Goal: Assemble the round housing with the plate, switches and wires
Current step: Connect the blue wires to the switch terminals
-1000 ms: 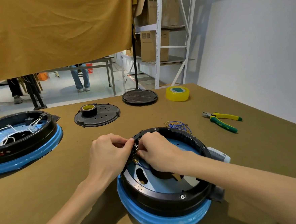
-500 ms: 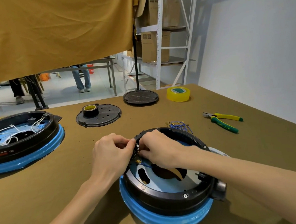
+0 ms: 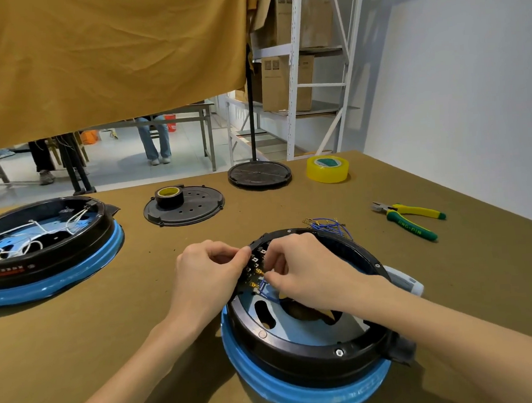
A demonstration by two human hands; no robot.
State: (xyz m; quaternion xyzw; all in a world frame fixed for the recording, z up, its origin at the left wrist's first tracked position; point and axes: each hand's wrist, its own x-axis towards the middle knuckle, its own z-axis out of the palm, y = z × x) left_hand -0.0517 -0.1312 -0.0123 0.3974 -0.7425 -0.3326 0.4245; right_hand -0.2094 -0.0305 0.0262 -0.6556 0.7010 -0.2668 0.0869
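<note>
A round black housing (image 3: 303, 353) with a blue rim lies on the table in front of me, its open side up and a pale plate (image 3: 302, 328) inside. At its left wall sits a block of switches (image 3: 254, 269) with brass terminals. My left hand (image 3: 205, 276) grips the housing's wall beside the switches from outside. My right hand (image 3: 304, 269) reaches inside and pinches a blue wire (image 3: 266, 291) at the terminals. A loose bundle of blue wires (image 3: 329, 225) lies just behind the housing.
A second housing (image 3: 41, 248) with white wires sits at the left. Behind are a black cover plate (image 3: 196, 207) carrying a tape roll (image 3: 168, 196), a round stand base (image 3: 259, 174) and yellow tape (image 3: 328, 168). Yellow-green pliers (image 3: 409, 218) lie at the right.
Both hands stay at the switch block with only small finger movements. The view has shifted slightly.
</note>
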